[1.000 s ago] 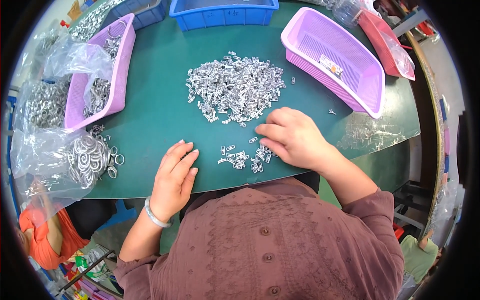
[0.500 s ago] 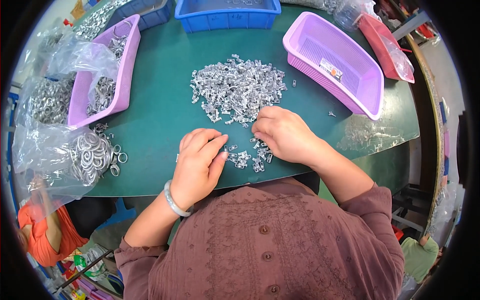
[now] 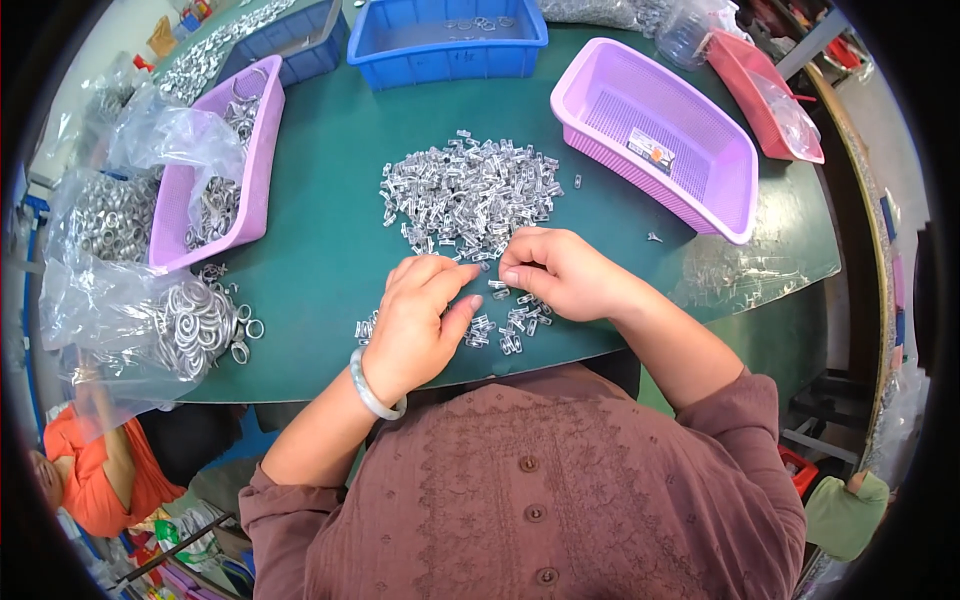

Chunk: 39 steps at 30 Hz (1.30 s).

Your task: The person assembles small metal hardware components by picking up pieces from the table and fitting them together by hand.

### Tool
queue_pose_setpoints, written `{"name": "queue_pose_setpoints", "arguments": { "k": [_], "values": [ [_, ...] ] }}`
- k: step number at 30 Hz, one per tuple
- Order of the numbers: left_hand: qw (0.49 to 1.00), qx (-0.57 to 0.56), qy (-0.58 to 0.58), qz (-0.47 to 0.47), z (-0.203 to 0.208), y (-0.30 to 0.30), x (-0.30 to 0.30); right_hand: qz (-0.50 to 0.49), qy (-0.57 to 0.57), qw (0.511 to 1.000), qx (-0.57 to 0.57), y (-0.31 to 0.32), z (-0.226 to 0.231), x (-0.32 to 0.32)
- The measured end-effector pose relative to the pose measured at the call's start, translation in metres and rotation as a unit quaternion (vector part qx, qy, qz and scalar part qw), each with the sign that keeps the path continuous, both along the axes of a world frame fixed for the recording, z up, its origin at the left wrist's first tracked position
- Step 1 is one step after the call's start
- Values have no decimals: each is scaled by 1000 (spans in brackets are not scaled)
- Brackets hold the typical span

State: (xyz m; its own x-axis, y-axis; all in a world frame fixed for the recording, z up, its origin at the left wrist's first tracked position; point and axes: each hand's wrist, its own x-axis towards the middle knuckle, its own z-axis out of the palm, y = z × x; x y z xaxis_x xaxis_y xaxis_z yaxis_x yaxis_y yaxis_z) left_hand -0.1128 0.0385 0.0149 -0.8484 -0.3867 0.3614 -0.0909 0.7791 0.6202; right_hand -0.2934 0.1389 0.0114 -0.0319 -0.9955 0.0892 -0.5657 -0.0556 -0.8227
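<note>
A heap of small silvery clip-like metal pieces (image 3: 470, 190) lies on the green table in front of me. My left hand (image 3: 418, 318) is at the heap's near edge, its fingers curved and thumb apart from the index finger, with nothing visible between them. To its right, my right hand (image 3: 570, 275) has thumb and index finger brought together in a pinch; whatever is between the tips is too small to make out. Just below those fingertips lie loose pieces (image 3: 525, 318). Another little group of pieces (image 3: 367, 327) shows partly behind my left hand.
An empty purple basket (image 3: 690, 150) stands right, with a red tray (image 3: 735, 75) beyond. Blue bins (image 3: 450, 65) are at the back. On the left are a purple basket (image 3: 262, 170) of metal parts and a plastic bag spilling metal rings (image 3: 195, 330). A person in orange (image 3: 110, 475) sits lower left.
My left hand has moved slightly right, uncovering pieces at its left. My right hand has shifted a little left and its thumb and index finger now form a pinch. The view has tilted slightly.
</note>
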Motion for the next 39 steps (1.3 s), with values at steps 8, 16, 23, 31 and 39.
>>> {"name": "queue_pose_setpoints", "arguments": {
  "k": [8,16,23,31,39],
  "values": [
    [999,27,16,-8,-8,-5,-13,-47,-52,994,84,-1,9,-4],
    [1000,-18,-8,-12,-7,-2,-8,84,96,991,-45,14,6,-9],
    [998,-53,-34,-31,-12,4,-14,99,108,988,-53,11,1,-3],
    [998,-9,-33,-56,-9,3,-14,-17,-346,926,154,9,12,-10],
    [989,142,29,-17,4,-1,-15,-57,-460,869,175,6,12,-6]
  ]
}}
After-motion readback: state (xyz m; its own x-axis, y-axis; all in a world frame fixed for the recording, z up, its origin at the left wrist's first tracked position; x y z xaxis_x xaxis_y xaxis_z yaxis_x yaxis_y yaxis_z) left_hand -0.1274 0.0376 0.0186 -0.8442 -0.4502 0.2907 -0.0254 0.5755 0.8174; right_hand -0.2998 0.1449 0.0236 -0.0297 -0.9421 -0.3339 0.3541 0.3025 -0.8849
